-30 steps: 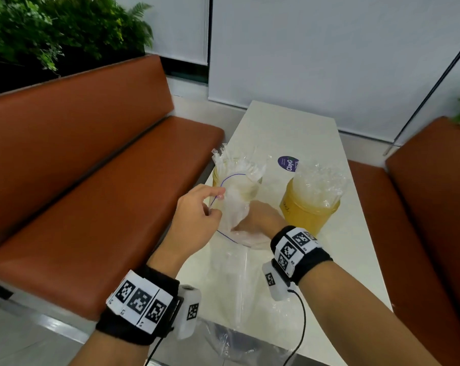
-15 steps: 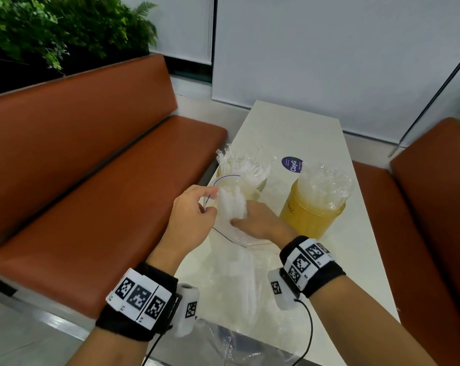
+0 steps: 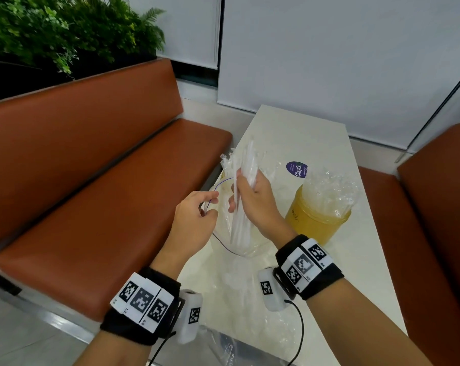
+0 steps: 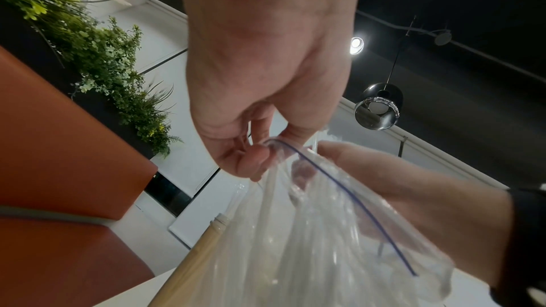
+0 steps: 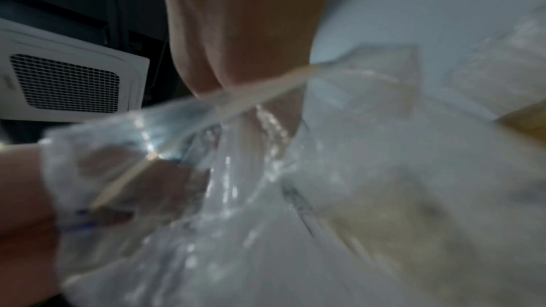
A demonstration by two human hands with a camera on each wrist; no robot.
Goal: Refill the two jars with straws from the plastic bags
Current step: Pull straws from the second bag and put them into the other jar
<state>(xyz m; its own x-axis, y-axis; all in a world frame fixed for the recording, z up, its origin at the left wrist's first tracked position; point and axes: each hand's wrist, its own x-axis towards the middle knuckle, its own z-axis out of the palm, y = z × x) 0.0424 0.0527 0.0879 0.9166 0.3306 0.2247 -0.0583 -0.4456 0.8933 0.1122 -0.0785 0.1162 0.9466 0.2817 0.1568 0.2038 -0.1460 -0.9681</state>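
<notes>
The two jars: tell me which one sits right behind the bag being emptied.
The left jar, near the bench-side table edge, mostly hidden behind the bag and the straws in the right hand. The other jar stands clear to the right.

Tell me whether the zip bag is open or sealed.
Open: the left hand pinches the plastic bag mouth apart while the right hand lifts straws out.
</notes>
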